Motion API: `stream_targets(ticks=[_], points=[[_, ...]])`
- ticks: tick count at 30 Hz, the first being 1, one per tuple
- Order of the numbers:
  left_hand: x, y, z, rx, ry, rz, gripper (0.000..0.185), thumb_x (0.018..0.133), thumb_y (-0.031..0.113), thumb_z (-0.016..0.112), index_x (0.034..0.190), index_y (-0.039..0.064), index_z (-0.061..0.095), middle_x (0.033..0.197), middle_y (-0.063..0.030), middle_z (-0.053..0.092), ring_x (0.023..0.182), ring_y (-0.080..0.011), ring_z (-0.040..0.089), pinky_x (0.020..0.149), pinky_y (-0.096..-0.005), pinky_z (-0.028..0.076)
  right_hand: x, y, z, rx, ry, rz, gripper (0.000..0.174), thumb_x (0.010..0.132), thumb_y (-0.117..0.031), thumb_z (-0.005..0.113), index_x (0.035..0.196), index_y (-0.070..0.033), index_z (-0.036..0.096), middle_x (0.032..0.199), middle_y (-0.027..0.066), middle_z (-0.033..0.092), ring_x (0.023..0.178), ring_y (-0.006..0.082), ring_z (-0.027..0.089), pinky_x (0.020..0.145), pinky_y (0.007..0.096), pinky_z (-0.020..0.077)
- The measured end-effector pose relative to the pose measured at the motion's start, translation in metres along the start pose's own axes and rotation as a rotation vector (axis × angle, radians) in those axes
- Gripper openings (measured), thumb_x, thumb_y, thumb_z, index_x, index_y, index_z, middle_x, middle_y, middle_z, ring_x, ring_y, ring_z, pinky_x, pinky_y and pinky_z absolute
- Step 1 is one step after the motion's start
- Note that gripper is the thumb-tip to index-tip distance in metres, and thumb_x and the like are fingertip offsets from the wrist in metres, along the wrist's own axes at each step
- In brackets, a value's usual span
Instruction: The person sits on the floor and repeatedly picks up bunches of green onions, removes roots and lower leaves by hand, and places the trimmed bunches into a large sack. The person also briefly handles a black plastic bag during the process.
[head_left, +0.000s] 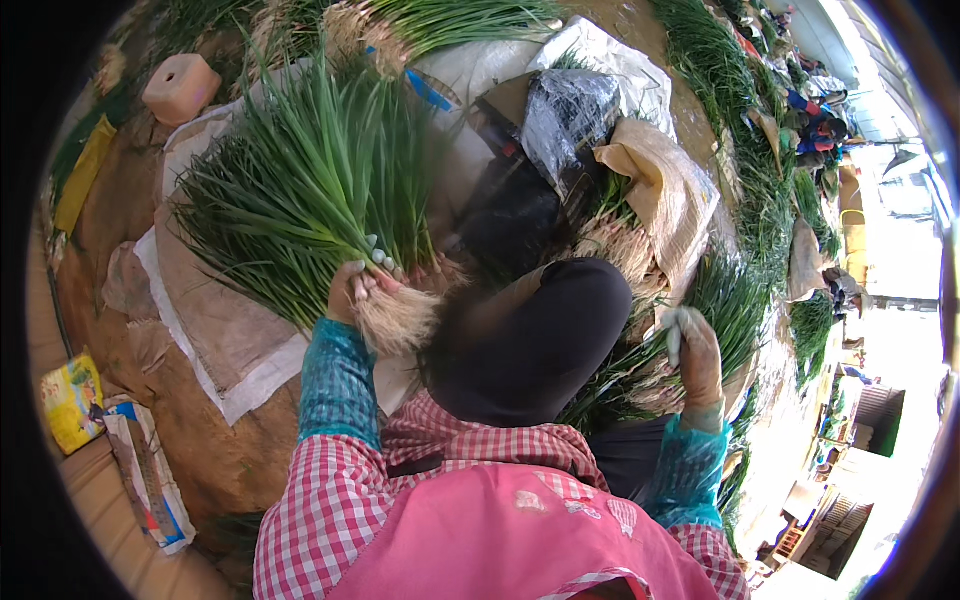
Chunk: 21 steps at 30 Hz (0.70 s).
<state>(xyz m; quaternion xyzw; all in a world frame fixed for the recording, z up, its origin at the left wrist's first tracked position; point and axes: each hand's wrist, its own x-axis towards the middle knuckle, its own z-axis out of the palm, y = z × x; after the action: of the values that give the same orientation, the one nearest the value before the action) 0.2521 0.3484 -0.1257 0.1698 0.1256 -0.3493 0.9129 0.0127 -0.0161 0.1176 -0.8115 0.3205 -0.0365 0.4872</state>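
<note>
My left hand (358, 279) is closed around a bundle of green onions (311, 180) just above its pale, stringy roots, with the leaves fanned out to the upper left. White coverings show on its fingertips. More green onions stand close behind that bundle. To the right of my dark-trousered knee, my right hand (694, 352) is raised over loose green onions (645, 382), its covered fingers curled; whether anything is between them cannot be told. Further green onions (615, 240) with roots towards me lie partly under a tan woven sack (652, 195).
A pinkish plastic stool (180, 88) stands at upper left, near a sacking mat (217, 315) on brown ground. Black plastic sheeting (517, 210) lies ahead of my knee. Long heaps of green onions (757, 180) line the right, with people (817, 135) beyond. A yellow packet (73, 403) lies at left.
</note>
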Motion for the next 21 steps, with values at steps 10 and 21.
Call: stream_targets(ticks=[10, 21], points=[[-0.047, 0.05, 0.108, 0.046, -0.555, -0.055, 0.045, 0.086, 0.012, 0.059, 0.127, 0.008, 0.041, 0.099, -0.0075, 0.061, 0.103, -0.0233, 0.059, 0.1, -0.0494, 0.043, 0.161, -0.058, 0.173, -0.137, -0.529, -0.381, 0.024, 0.089, -0.024, 0.058, 0.105, -0.007, 0.063, 0.078, 0.0072, 0.061, 0.07, 0.0189, 0.058, 0.064, 0.0303, 0.0471], [0.011, 0.001, -0.007, 0.548, 0.246, 0.065, 0.051, 0.078, 0.017, 0.059, 0.124, -0.003, 0.048, 0.098, -0.0105, 0.061, 0.085, -0.0252, 0.064, 0.077, -0.0402, 0.059, 0.23, 0.072, 0.297, -0.606, -0.679, -0.683, 0.025, 0.08, -0.022, 0.059, 0.102, -0.009, 0.064, 0.089, 0.011, 0.067, 0.083, 0.0301, 0.065, 0.07, 0.0408, 0.0515]])
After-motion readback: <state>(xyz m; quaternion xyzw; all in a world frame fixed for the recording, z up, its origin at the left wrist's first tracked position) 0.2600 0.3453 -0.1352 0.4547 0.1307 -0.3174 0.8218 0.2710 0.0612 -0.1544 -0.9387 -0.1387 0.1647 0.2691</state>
